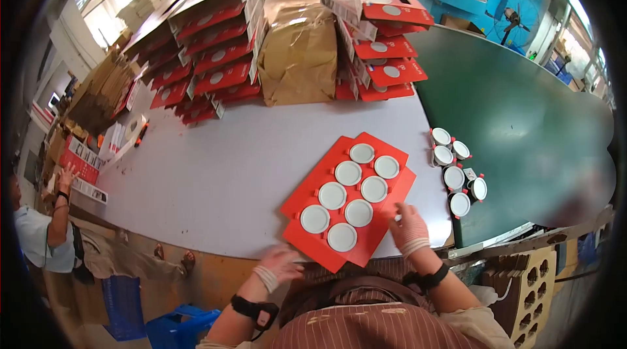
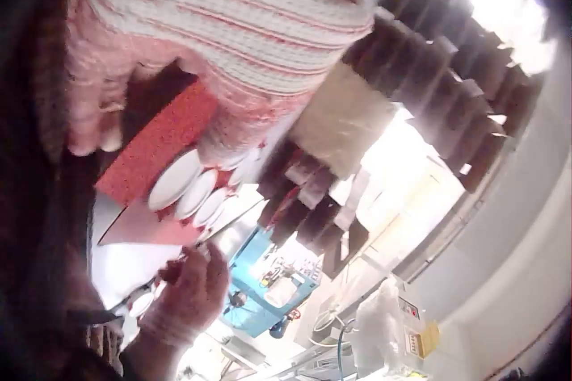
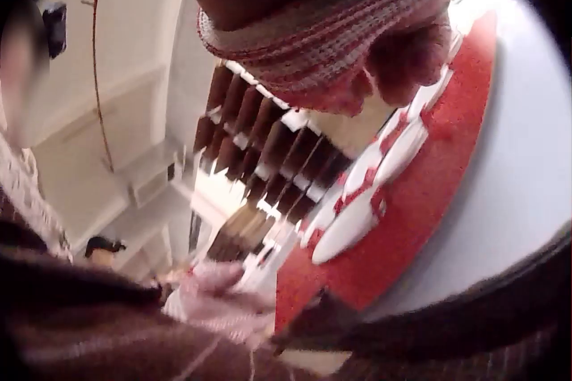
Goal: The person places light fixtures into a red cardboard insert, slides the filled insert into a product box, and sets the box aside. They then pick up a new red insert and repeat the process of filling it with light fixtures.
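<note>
Two overlapping red cardboard sheets [image 1: 385, 235] lie near the table's front edge, bearing several round white lamp discs [image 1: 359, 212] with red side clips. My left hand [image 1: 279, 264], in a striped knit glove with bare fingers, is at the sheets' lower left corner, fingers loosely extended. In the left wrist view its thumb side overlaps the red sheet [image 2: 152, 153]. At the sheets' right edge is my right hand [image 1: 409, 226], its fingers bent, with a small white spot at the fingertips. I cannot tell whether it holds anything. The right wrist view shows its curled fingers [image 3: 407, 64] above the discs.
More white discs [image 1: 454, 178] lie on the green table [image 1: 509, 127] at right. Stacked red-and-white boxes [image 1: 219, 58] stand at the back on both sides of a brown wrapped parcel [image 1: 299, 55]. Another person's arm [image 1: 60, 208] reaches over the table's left end.
</note>
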The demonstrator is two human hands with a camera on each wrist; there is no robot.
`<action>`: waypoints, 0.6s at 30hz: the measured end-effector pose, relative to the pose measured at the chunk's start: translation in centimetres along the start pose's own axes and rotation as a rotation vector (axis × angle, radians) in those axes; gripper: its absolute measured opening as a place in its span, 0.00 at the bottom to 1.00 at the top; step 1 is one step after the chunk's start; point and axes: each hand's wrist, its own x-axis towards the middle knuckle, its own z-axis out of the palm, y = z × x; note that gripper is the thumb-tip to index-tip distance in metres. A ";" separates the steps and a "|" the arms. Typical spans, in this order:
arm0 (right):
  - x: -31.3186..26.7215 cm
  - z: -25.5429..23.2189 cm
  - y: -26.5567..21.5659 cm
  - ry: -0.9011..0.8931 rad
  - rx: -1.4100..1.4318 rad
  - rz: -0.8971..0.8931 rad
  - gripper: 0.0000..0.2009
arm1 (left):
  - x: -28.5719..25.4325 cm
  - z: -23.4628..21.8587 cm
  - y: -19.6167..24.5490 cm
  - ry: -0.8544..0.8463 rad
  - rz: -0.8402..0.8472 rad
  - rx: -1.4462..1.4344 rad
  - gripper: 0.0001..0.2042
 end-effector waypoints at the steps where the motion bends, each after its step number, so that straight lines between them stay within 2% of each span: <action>1: 0.4 -0.2 1.5 0.049 -0.026 0.058 0.20 | 1.4 -1.7 2.1 0.185 0.114 0.528 0.24; 2: 1.0 0.2 2.8 0.090 -0.057 0.111 0.21 | 3.3 -2.6 3.9 0.375 0.228 1.045 0.27; 3: 1.8 0.5 3.2 0.098 -0.050 0.107 0.21 | 3.6 -1.1 5.5 0.472 0.430 1.068 0.30; 4: 2.7 0.7 3.5 0.079 -0.023 0.177 0.23 | 4.0 0.9 7.2 0.562 0.637 1.088 0.33; 5: 3.5 1.0 3.7 0.057 0.003 0.248 0.25 | 4.9 3.2 9.3 0.543 0.627 1.199 0.35; 6: 4.4 1.6 3.9 0.065 0.009 0.245 0.25 | 5.8 5.3 10.9 0.525 0.615 1.307 0.37; 8: 6.0 2.7 3.6 0.049 0.074 0.289 0.23 | 11.9 7.1 11.7 0.422 0.484 1.355 0.41; 10: 6.8 2.8 2.4 0.085 0.090 0.322 0.24 | 14.4 10.0 12.8 0.258 0.244 1.395 0.44; 11: 7.3 3.0 2.0 0.106 0.110 0.367 0.25 | 14.6 11.0 12.6 0.258 0.251 1.399 0.44; 13: 8.0 2.7 1.5 0.103 0.145 0.431 0.28 | 13.7 12.9 12.3 0.432 0.203 1.322 0.47; 16: 8.9 1.5 0.5 0.014 0.236 0.427 0.33 | 14.8 12.8 11.6 0.362 0.167 1.250 0.47; 18: 9.8 2.2 0.2 0.035 0.273 0.427 0.34 | 15.4 12.2 10.7 0.359 0.189 1.217 0.44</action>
